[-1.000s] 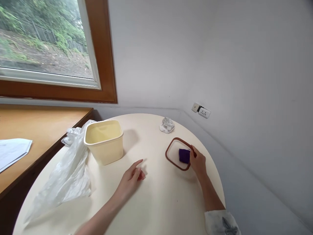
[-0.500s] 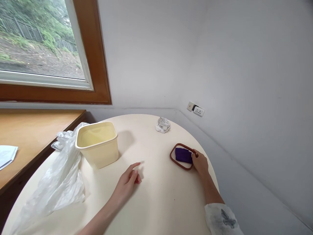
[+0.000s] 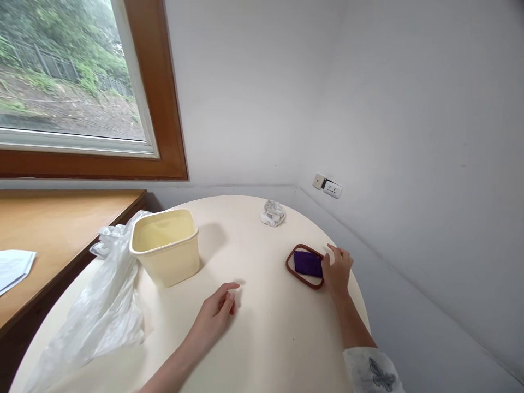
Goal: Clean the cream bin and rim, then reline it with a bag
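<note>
A brown frame, shaped like a rounded rectangle, lies flat on the table at the right. Inside its outline is a folded piece of purple cloth. My right hand is at the frame's right edge, thumb beside the cloth and fingers parted from the thumb; whether it still touches the frame I cannot tell. My left hand hovers over the middle of the table, empty, its index finger stretched and the other fingers loosely bent. Left of it stands a pale yellow plastic tub, and nothing shows inside it.
A translucent plastic bag spreads over the left of the round white table. A crumpled whitish wad lies near the far edge. Papers rest on a wooden desk. Walls stand close behind and to the right.
My right hand has loosened from the frame's right edge, and its fingers have lifted and spread. The frame and cloth lie almost where they were. My left hand stays empty.
</note>
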Demonstrator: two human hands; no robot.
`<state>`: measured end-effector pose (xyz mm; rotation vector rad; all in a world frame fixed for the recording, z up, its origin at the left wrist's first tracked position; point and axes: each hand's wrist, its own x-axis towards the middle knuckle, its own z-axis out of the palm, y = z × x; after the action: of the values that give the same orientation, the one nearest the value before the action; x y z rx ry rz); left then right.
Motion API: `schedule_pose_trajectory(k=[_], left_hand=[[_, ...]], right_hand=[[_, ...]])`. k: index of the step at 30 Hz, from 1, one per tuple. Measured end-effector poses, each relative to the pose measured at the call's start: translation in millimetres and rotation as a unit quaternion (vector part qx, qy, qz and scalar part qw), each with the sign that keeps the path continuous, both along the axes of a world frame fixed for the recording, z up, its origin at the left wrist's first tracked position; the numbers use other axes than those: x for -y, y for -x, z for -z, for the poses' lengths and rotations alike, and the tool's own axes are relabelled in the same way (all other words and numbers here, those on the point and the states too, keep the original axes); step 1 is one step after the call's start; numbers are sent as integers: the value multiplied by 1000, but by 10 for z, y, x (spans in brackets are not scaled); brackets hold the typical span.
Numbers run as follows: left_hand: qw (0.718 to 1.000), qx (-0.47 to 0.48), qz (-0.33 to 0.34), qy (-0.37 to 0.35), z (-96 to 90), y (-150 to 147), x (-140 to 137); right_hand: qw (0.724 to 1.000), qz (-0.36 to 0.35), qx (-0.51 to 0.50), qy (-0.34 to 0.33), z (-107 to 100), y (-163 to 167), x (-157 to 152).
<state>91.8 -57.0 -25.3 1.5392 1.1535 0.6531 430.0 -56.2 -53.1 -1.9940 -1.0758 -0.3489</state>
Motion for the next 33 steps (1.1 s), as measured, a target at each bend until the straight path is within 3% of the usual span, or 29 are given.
schedule_pose_trajectory(k=[3, 5, 8, 11, 19, 22, 26, 28, 30, 33], left_hand=[[1000, -6, 4, -1, 2, -8, 10], [1000, -7, 3, 1, -14, -21, 22], [1000, 0, -6, 8, -52, -45, 40], [1000, 16, -11, 1, -54, -54, 41], [999, 21, 29, -20, 18, -13, 50], [998, -2, 66, -22, -143, 97, 131], [994, -41, 96, -42, -527, 400, 299], [995, -56, 75, -46, -729, 629, 333], [995, -68, 11, -70, -880, 905, 272], [981, -106, -102, -129, -930, 1350, -2]], right_hand=[[990, -102, 53, -79, -79, 313, -14], [977, -181, 76, -88, -88, 600, -20], [942, -314, 110, -38, -39, 1042, -43], [912, -382, 142, 40, 19, 1369, -150], [903, -341, 131, 226, 104, 1644, -759], [891, -338, 136, 270, 159, 1677, -883], [879, -334, 141, 310, 224, 1676, -942], [874, -334, 140, 324, 244, 1667, -946], [873, -333, 141, 327, 259, 1660, -945], [874, -332, 143, 325, 277, 1656, -943]])
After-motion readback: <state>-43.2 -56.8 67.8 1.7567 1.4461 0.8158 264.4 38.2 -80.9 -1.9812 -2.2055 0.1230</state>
